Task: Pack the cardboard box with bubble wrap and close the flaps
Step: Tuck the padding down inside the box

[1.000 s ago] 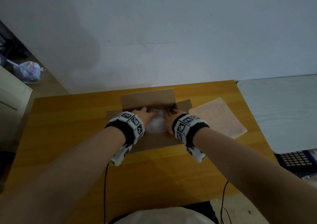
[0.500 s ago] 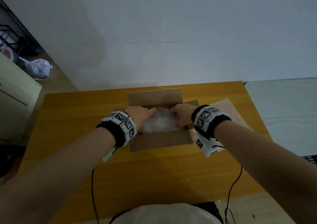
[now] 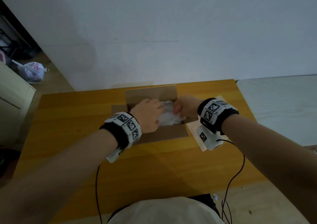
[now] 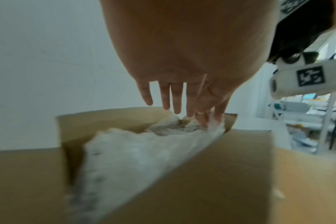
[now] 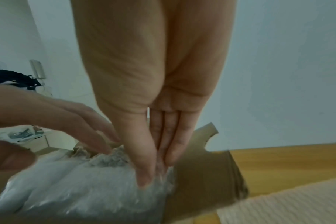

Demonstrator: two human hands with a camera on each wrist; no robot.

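Pressing with straight fingers, both hands, left hand (image 3: 148,114) and right hand (image 3: 186,106), on bubble wrap (image 3: 169,115), cardboard box (image 3: 164,134) flaps open upward.

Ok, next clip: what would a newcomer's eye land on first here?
Both hands, left hand and right hand, pressing crumpled bubble wrap into the open cardboard box mid-table, fingers straight. Next, a flat bubble wrap sheet lies on the wooden table at the box's right.

The left hand (image 4: 182,63) reached down with straight fingers (image 4: 175,98) over the open cardboard box (image 4: 211,174); the fingertips met crumpled bubble wrap (image 4: 125,154) filling it below the hand.
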